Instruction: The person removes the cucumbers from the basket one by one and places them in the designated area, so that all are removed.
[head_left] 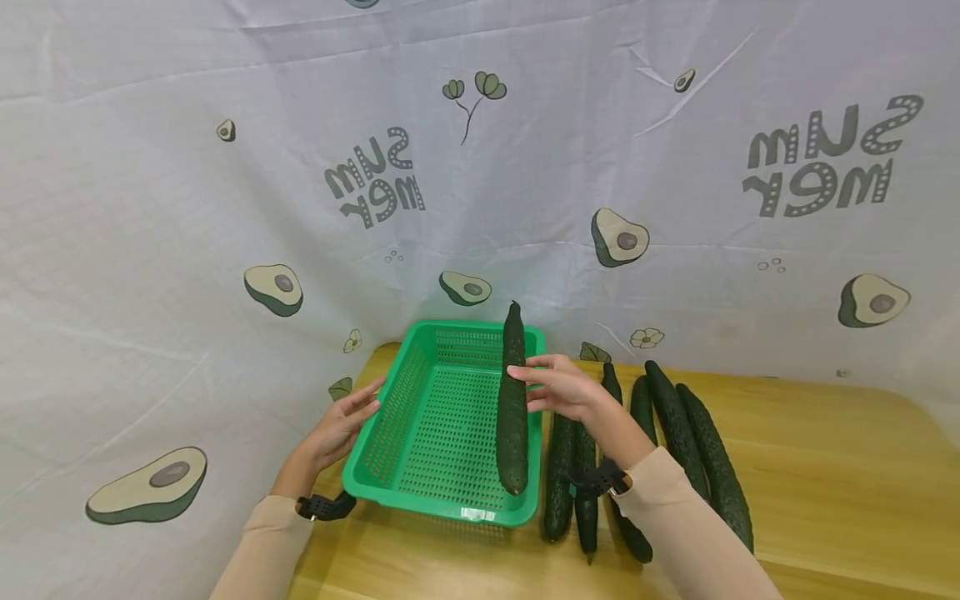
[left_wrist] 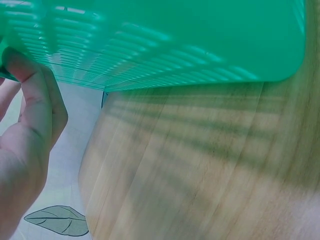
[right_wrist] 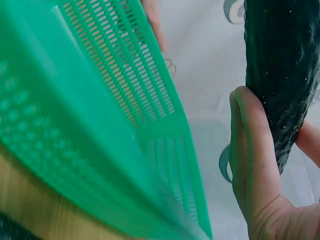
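My right hand (head_left: pixel 561 387) grips a long dark-green cucumber (head_left: pixel 513 417) between thumb and fingers, above the right side of a green plastic basket (head_left: pixel 447 500). The right wrist view shows the same cucumber (right_wrist: pixel 280 65) raised beside the basket wall, bumpy skin against the fingers. At the basket's left rim, my left hand (head_left: pixel 341 425) holds the edge, fingers curled at it in the left wrist view. The perforated floor of the basket shows bare below the cucumber.
Several more cucumbers (head_left: pixel 686 433) lie roughly side by side on the wooden table (head_left: pixel 832 475), right of the basket and partly under the right forearm. A white cloth (head_left: pixel 540 183) printed with avocados hangs behind and to the left of the table.
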